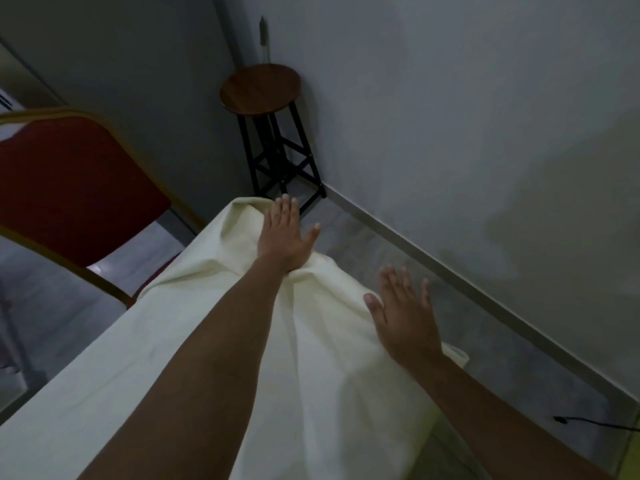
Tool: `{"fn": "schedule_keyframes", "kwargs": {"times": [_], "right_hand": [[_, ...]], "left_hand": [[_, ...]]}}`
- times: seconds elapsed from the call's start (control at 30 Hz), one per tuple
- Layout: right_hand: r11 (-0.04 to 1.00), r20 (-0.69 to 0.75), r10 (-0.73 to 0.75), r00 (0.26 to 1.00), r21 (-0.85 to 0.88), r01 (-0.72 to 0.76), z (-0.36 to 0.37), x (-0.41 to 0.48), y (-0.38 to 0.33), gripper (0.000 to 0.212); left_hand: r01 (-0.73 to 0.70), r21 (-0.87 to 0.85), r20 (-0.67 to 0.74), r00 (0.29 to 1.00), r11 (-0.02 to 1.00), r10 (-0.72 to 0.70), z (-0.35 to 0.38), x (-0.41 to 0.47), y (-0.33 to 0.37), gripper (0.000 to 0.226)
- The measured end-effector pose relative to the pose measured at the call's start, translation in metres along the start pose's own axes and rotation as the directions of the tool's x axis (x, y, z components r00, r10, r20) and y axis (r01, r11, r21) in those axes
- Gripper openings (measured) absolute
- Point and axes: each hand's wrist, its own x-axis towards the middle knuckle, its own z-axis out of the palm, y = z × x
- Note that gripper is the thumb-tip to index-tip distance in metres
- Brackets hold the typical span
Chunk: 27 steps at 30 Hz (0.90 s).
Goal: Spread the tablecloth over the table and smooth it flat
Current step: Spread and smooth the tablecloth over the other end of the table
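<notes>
Both palms lay spread flat, left hand and right hand, on the tablecloth; best to sweep outward, chasing those folds off the edge

One cream tablecloth covers one table, whose top is hidden beneath it. Two hands show: one left hand and one right hand, each with five fingers spread. There is one red chair, one round wooden stool, and what may be one dark cable, though it is dim.
</notes>
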Motion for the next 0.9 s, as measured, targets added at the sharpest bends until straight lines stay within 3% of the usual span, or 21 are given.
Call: {"fn": "schedule_keyframes", "kwargs": {"times": [0.1, 0.17, 0.3, 0.37, 0.47, 0.67, 0.8, 0.9], "right_hand": [[1.000, -0.008, 0.000, 1.000, 0.023, 0.001, 0.000, -0.001, 0.002, 0.071], [1.000, -0.019, -0.005, 1.000, 0.014, 0.005, 0.000, -0.002, 0.003, 0.067], [0.999, -0.069, 0.013, 0.998, 0.033, -0.011, -0.006, -0.003, -0.005, 0.064], [0.998, -0.076, 0.009, 0.997, 0.059, -0.004, -0.006, -0.004, -0.017, 0.063], [0.998, -0.024, -0.032, 0.999, 0.045, 0.033, 0.001, -0.008, -0.028, 0.062], [0.999, -0.038, -0.045, 0.998, -0.015, 0.045, 0.001, -0.014, -0.008, 0.058], [0.997, -0.071, 0.069, 0.995, -0.040, -0.072, -0.005, -0.038, 0.014, 0.061], [0.981, -0.114, 0.187, 0.976, -0.020, -0.191, -0.009, -0.062, 0.022, 0.067]], "left_hand": [[-0.057, 0.024, 0.008, 0.998, 0.998, 0.057, 0.000, 0.005, 0.013, 0.077], [-0.035, -0.022, -0.066, 0.997, 0.999, 0.034, -0.006, 0.003, 0.018, 0.073], [0.190, -0.195, -0.244, 0.941, 0.962, -0.235, -0.014, -0.014, 0.011, 0.067], [0.253, -0.191, -0.167, 0.944, 0.948, -0.285, -0.008, -0.020, 0.002, 0.066], [0.236, -0.093, -0.020, 0.971, 0.967, -0.239, -0.001, -0.012, -0.010, 0.066], [0.144, 0.000, 0.053, 0.988, 0.990, -0.143, -0.003, 0.005, -0.010, 0.069], [0.166, -0.041, 0.084, 0.983, 0.985, -0.163, -0.011, 0.000, -0.006, 0.068], [0.104, -0.050, 0.048, 0.994, 0.993, -0.101, -0.003, -0.023, 0.026, 0.063]]}}
